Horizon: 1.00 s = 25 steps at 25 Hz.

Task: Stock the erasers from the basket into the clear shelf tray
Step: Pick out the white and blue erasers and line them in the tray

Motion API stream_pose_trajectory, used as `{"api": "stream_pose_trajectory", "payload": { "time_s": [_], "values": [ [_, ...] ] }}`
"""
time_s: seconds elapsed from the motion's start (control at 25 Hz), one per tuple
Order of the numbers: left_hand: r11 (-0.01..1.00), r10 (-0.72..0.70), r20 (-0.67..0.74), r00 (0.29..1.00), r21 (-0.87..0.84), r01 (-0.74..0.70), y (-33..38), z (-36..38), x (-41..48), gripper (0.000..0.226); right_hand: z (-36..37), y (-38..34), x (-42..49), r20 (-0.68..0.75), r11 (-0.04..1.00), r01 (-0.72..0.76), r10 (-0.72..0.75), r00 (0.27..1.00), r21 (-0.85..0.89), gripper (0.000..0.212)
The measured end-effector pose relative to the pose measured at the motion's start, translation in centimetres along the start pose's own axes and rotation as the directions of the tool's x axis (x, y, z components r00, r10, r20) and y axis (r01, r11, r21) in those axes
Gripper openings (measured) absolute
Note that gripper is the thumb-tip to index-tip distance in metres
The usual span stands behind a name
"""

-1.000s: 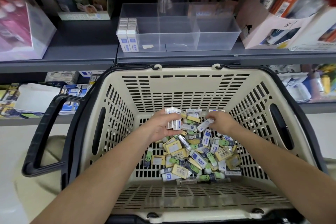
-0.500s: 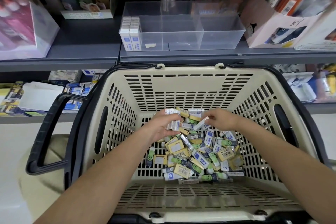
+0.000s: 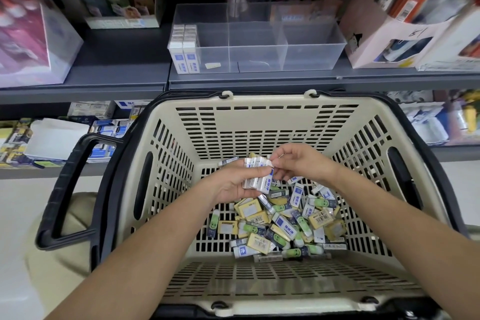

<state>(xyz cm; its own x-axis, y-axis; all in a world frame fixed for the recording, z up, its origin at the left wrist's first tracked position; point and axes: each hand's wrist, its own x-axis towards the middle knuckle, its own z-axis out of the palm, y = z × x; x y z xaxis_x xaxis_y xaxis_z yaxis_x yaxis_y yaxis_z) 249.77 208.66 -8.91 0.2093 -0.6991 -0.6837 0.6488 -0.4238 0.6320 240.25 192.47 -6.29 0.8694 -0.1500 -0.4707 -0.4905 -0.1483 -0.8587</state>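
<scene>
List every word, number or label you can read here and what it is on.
"51" (handwritten, unsure): pink cardboard box.
Blue labels, stocked erasers in clear tray: blurred, unreadable.
Held erasers in left hand: blurred.
Barcodes, loose erasers in basket: too small.
</scene>
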Motion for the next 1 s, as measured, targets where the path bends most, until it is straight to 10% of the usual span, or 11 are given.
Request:
{"api": "stream_pose_trajectory", "payload": {
  "time_s": [0.12,0.24,0.52,1.0],
  "values": [
    [0.999,-0.036,-0.061,0.997,-0.010,0.035,0.0,-0.1,-0.1,0.058,-1.5,1.9,0.4,-0.104,0.947,-0.118,0.091,0.990,-0.297,0.010],
    [0.997,-0.053,-0.079,0.995,-0.064,0.048,-0.1,-0.3,-0.2,0.083,-2.3,4.8,0.6,-0.129,0.657,-0.211,0.172,0.977,-0.724,0.012],
    [0.990,-0.024,-0.131,0.991,-0.139,0.005,0.1,-0.8,-0.1,0.103,-0.7,7.3,0.8,-0.134,0.482,-0.247,0.257,0.957,-0.841,0.046],
    [0.999,-0.028,-0.080,0.996,-0.049,0.025,-0.2,-1.4,0.1,0.063,-1.6,0.3,-0.3,0.028,0.981,-0.132,0.138,0.990,-0.140,0.008]
  ]
}}
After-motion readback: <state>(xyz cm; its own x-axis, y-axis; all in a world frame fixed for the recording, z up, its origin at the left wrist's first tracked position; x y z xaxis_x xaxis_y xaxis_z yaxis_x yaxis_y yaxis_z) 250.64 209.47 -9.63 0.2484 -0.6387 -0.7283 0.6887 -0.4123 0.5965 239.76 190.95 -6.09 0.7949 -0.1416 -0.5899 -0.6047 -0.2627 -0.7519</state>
